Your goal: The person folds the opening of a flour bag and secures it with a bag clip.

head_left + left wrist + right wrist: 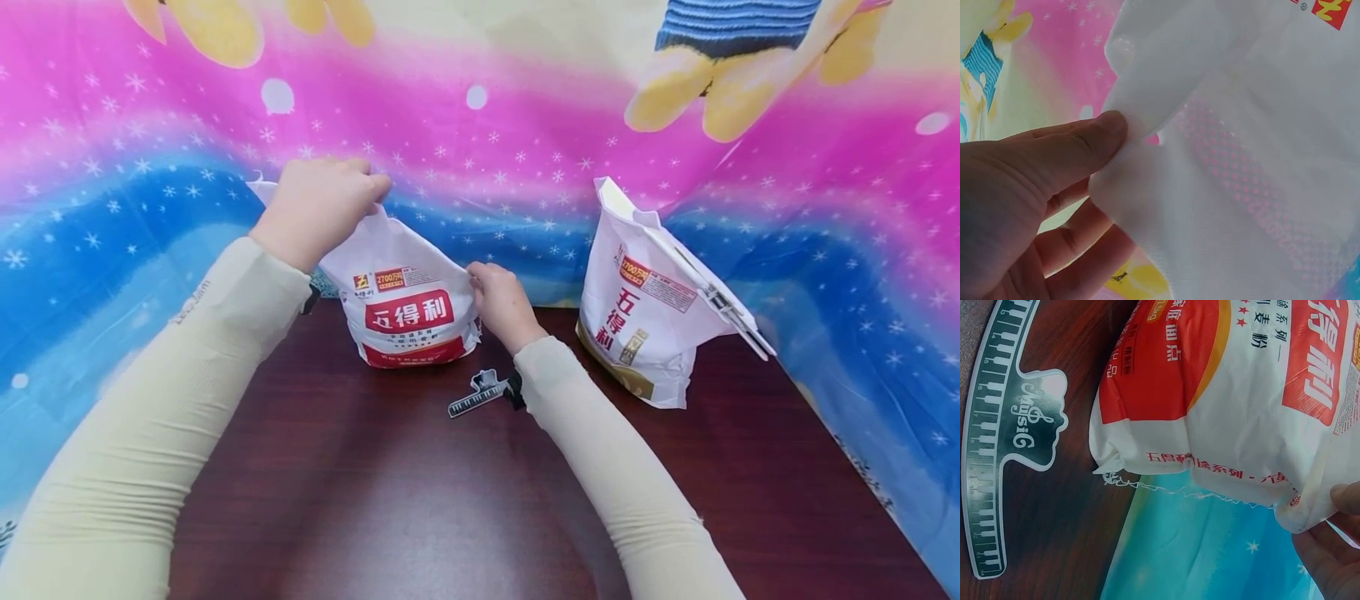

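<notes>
A white flour bag (420, 250) with red panels stands on the table in the head view. My left hand (322, 204) is at the bag's top edge, and the left wrist view shows its thumb and fingers (1094, 140) pinching the white material there. Lower down, my right hand (501, 304) holds the bag's right side between thumb and fingers. In the right wrist view the stitched seam with loose threads (1191, 492) runs along that side. A black piano-key clip (477, 400) marked "MusiC" lies on the table just below the right hand.
A second white flour bag (607, 267) stands at the right, its folded top held by a long clip (720, 300). The dark wooden table (390, 500) reaches back to a colourful cloth backdrop (480, 158) close behind both bags.
</notes>
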